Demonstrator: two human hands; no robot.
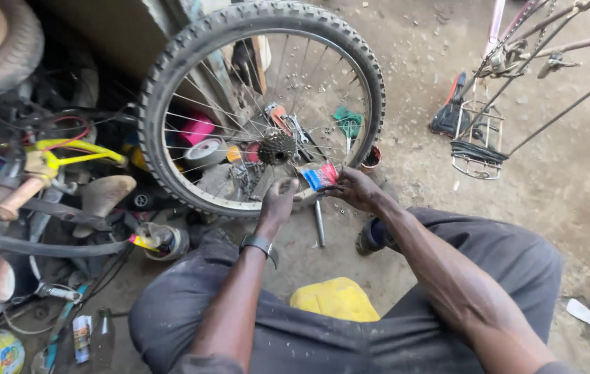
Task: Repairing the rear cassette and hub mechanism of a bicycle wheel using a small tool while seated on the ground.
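A bicycle wheel [170,76] with a knobby black tyre stands upright in front of me, its rusty gear cluster [277,147] at the hub. My left hand [277,203], with a dark watch on the wrist, reaches to the lower rim just under the hub; its fingers are curled against the rim or a small part, which I cannot make out. My right hand [352,187] is closed on a small blue and red packet [320,176] beside the rim. A metal rod [319,223] lies on the ground below both hands.
A yellow container [335,299] sits between my knees. Bike parts, a saddle [104,195] and a yellow frame [73,154] crowd the left. A bicycle rear with a wire rack [478,142] stands at the right on a dirt floor. Tools lie behind the wheel.
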